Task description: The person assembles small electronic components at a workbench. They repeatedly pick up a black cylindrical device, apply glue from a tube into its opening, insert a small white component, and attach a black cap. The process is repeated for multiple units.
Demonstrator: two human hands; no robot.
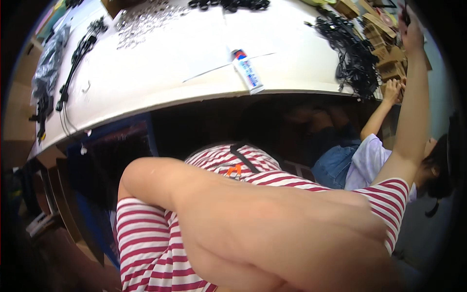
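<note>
My left hand is very close to the camera, its arm bent across my striped shirt. The hand is large and blurred, and its fingers are hidden. My right hand reaches far up at the right edge, the arm stretched out past the brown cardboard pieces. Its fingers are closed around something small and dark that I cannot make out. On the white table lies a white and blue tube with a red and dark-blue end, next to a thin dark line across the tabletop.
Black cables lie heaped at the table's right. Small shiny metal parts and black pieces are at the far side; a cable bundle and grey plastic bags at the left. A co-worker sits at right, hand near the cardboard.
</note>
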